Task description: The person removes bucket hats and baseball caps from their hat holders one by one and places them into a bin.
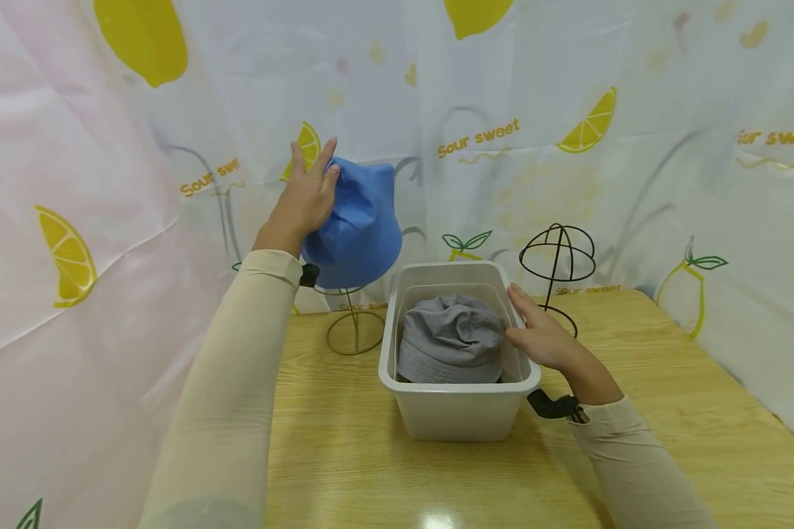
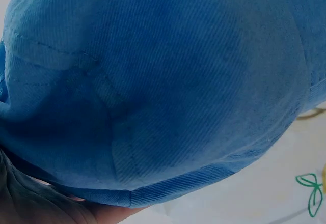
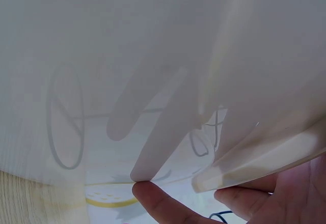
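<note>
A blue bucket hat (image 1: 357, 220) sits tilted over the top of a wire hat stand (image 1: 356, 330) at the left; its cloth fills most of the left wrist view. My left hand (image 1: 307, 195) rests against the hat's left side with fingers spread and fairly straight. My right hand (image 1: 545, 334) holds the right rim of a white plastic bin (image 1: 459, 411), thumb over the edge. Seen from the right wrist, a fingertip (image 3: 147, 191) touches the bin's outer wall. Inside the bin lies a crumpled grey bucket hat (image 1: 450, 338).
A bare black wire hat stand (image 1: 557, 257) stands behind the bin on the right, partly hidden by my right hand. The wooden table (image 1: 344, 455) meets a lemon-printed curtain (image 1: 397, 88) at the back and sides.
</note>
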Motion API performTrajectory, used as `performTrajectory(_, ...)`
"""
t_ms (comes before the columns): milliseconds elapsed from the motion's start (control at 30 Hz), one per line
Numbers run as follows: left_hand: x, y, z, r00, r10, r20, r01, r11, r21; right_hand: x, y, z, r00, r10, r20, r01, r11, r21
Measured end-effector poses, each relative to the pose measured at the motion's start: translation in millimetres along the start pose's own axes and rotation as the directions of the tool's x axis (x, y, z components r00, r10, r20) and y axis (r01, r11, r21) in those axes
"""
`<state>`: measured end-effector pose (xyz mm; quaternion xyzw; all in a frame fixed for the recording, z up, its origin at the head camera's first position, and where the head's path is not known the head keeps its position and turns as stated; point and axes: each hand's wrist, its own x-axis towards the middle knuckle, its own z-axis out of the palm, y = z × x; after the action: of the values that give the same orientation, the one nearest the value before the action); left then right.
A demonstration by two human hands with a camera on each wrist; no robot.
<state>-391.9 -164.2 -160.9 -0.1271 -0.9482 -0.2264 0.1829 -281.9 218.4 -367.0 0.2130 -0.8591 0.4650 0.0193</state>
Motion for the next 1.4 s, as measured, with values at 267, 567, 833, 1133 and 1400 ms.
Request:
performTrajectory(267, 2.5, 24.9, -4.3, 1.0, 0.028, -0.012, -0.029, 0.998, -0.06, -0.7, 1.0, -2.3, 1.0, 0.007, 0.002, -0.007, 1.0, -0.006)
performTrajectory(567, -2.0, 48.0, -4.4, 0.998, 0.06, 0.022, -0.058, 0.995, -0.086, -0.2, 1.9, -1.0, 1.0, 0.002, -0.001, -0.002, 1.0, -0.007)
performTrajectory(833, -5.4, 63.2, -2.5, 0.994, 0.108, 0.036, -0.1, 0.98, -0.173, -0.2, -2.8, -0.2, 1.0, -0.003, -0.006, 0.002, 1.0, -0.015)
performTrajectory(1133, -7.7, 81.7, 11.7, 0.985, 0.165, 0.053, -0.145, 0.953, -0.267, 0.7, 1.6, 0.3, 1.0, -0.001, 0.0, 0.001, 1.0, -0.011)
performTrajectory(1400, -11.8, 92.7, 21.7, 0.981, 0.19, 0.05, -0.158, 0.914, -0.373, 0.8, 0.6, -0.1, 1.0, -0.006, 0.006, 0.006, 1.0, -0.005)
